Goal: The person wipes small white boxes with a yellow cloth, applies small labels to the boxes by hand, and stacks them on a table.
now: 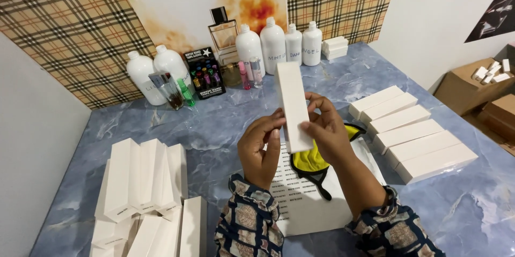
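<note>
Both my hands hold a long white box [293,104] upright over the blue marbled table [214,128]. My left hand [260,147] pinches its lower left edge. My right hand [327,131] grips its lower right side with the fingers wrapped behind. Under my hands lies a white sheet of small printed labels [300,198], and a yellow and black cloth [311,163] rests on it.
A row of several closed white boxes [413,131] lies at the right. Several open white boxes [145,182] are heaped at the left. White bottles [273,45], small perfume vials [206,77] and a glass flask stand at the back. Cardboard cartons [472,88] sit beyond the right edge.
</note>
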